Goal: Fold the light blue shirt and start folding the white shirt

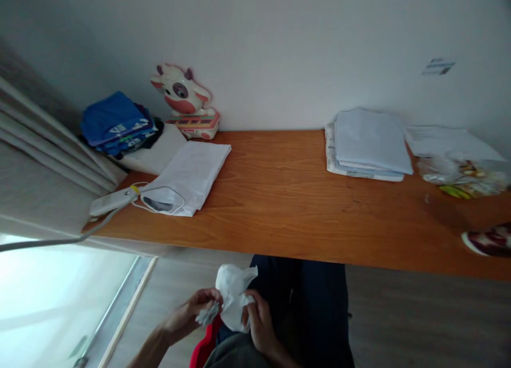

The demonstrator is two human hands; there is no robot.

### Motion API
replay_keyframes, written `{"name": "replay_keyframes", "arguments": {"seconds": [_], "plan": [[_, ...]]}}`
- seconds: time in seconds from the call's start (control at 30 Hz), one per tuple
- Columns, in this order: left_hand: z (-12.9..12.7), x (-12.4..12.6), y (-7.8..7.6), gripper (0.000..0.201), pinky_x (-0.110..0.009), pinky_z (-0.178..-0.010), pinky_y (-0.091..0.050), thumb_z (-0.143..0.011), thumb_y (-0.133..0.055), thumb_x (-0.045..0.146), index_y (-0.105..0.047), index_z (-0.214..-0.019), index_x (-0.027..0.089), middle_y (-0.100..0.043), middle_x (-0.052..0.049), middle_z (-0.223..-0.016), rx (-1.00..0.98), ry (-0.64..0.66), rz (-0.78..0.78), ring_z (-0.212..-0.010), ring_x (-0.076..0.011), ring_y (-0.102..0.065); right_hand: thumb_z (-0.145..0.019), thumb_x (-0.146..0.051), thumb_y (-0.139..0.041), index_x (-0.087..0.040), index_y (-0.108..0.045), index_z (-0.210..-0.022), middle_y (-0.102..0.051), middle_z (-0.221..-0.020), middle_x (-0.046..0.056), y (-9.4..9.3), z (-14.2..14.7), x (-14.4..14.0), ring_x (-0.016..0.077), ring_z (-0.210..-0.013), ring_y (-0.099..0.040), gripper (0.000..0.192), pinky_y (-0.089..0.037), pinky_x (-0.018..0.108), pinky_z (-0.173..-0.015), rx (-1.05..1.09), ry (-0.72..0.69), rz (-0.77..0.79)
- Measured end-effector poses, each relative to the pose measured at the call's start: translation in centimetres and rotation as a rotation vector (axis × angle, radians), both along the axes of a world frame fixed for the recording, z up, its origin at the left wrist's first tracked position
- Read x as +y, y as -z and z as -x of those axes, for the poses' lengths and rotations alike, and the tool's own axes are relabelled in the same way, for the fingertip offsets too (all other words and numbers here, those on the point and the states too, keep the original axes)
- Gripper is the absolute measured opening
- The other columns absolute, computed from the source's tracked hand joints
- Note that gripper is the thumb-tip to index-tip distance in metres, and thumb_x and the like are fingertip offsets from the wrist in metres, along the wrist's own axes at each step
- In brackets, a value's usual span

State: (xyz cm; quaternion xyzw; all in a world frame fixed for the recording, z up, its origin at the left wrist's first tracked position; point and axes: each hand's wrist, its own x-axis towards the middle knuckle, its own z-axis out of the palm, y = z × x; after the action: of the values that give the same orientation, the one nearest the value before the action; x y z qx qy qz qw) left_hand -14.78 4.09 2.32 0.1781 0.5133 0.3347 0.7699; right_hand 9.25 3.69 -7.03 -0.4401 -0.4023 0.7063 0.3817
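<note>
Nearest the viewer, below the table's front edge, both hands work a crumpled white cloth (233, 296) held over the lap. The left hand (187, 317) has its grip pinched on a small pale scrap or corner of fabric at the cloth's lower left. The right hand (257, 322) has its fingers curled closed around the cloth's lower right side. The cloth is thin, soft and limp, bunched upward into a loose peak between the two hands; it touches nothing on the table.

Assessment: handling would go better with the edges found and drawn apart, each hand on a separate corner, since limp fabric gripped in a bunch will stay creased. A red item (203, 346) sits just under the hands; its nature cannot be told.

The table (287, 208) is orange-brown wood, smooth, with visible grain. Near its left front corner lies a white elongated device (112, 200) with a grey cord, beside a flat folded white cloth (191, 176) of matt weave. At the left rear corner sits a stack of blue folded garments (115, 124), then a glossy plastic cow figure (181, 93). Toward the right rear edge lies a squared stack of pale blue folded linen (369, 141), with crinkled clear plastic packets (459, 173) beyond it.
</note>
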Motion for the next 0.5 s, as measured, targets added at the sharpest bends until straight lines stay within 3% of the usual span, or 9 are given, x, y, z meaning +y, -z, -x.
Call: {"name": "replay_keyframes", "arguments": {"seconds": [0.07,0.17,0.23,0.33,0.4,0.5], "plan": [[-2.1,1.1,-0.3,0.049,-0.027,-0.081,-0.053,-0.084,-0.09,0.047,-0.078,-0.122,0.019,-0.079,-0.01,-0.116,0.157,-0.002,-0.014,-0.091,-0.0185,-0.071,-0.105,-0.047,-0.046,-0.022,-0.072,-0.118,-0.066,-0.071,0.0,-0.4,-0.6,-0.3,0.0173,-0.062,-0.061,0.038,-0.049,0.027,-0.063,-0.1,-0.103,-0.239],[-3.4,2.1,-0.8,0.05,-0.03,-0.081,-0.052,-0.086,-0.085,0.053,-0.079,-0.121,0.018,-0.08,-0.01,-0.114,0.382,0.228,-0.105,-0.094,-0.0223,-0.07,-0.094,-0.033,-0.05,-0.023,-0.071,-0.106,-0.075,-0.096,0.007,-1.3,-1.0,-0.3,0.0232,-0.089,-0.069,0.027,-0.056,0.035,-0.082,-0.243,-0.207,-0.638],[-3.0,2.4,-1.5,0.046,-0.031,-0.081,-0.052,-0.089,-0.08,0.054,-0.081,-0.116,0.017,-0.08,-0.009,-0.109,0.455,0.383,-0.188,-0.093,-0.0229,-0.068,-0.089,-0.031,-0.052,-0.023,-0.069,-0.103,-0.075,-0.103,0.008,-2.1,-0.9,-0.2,0.0244,-0.097,-0.069,0.023,-0.056,0.037,-0.088,-0.326,-0.277,-0.807],[-1.5,2.4,-2.7,0.047,-0.032,-0.082,-0.052,-0.09,-0.075,0.052,-0.08,-0.123,0.018,-0.08,-0.008,-0.109,0.477,0.47,-0.18,-0.093,-0.0228,-0.069,-0.091,-0.033,-0.061,-0.023,-0.068,-0.102,-0.077,-0.105,0.006,-3.6,-0.6,0.0,0.0231,-0.101,-0.069,0.016,-0.056,0.037,-0.096,-0.423,-0.463,-1.015],[-0.8,2.1,-3.2,0.047,-0.034,-0.082,-0.053,-0.09,-0.071,0.047,-0.078,-0.126,0.019,-0.08,-0.008,-0.11,0.521,0.542,-0.134,-0.094,-0.0233,-0.07,-0.095,-0.033,-0.066,-0.025,-0.067,-0.093,-0.078,-0.094,0.0,-5.0,-0.2,-0.1,0.019,-0.092,-0.07,0.009,-0.056,0.03,-0.09,-0.451,-0.644,-1.151],[-0.3,0.7,-2.5,0.041,-0.038,-0.095,-0.054,-0.082,-0.068,0.033,-0.08,-0.119,0.021,-0.079,-0.007,-0.116,0.755,0.735,-0.148,-0.107,-0.0272,-0.071,-0.1,-0.031,-0.069,-0.025,-0.062,-0.077,-0.074,-0.076,-0.007,-7.0,0.8,-0.6,0.0129,-0.074,-0.066,0.024,-0.051,0.021,-0.07,-0.459,-0.848,-1.272]]}}
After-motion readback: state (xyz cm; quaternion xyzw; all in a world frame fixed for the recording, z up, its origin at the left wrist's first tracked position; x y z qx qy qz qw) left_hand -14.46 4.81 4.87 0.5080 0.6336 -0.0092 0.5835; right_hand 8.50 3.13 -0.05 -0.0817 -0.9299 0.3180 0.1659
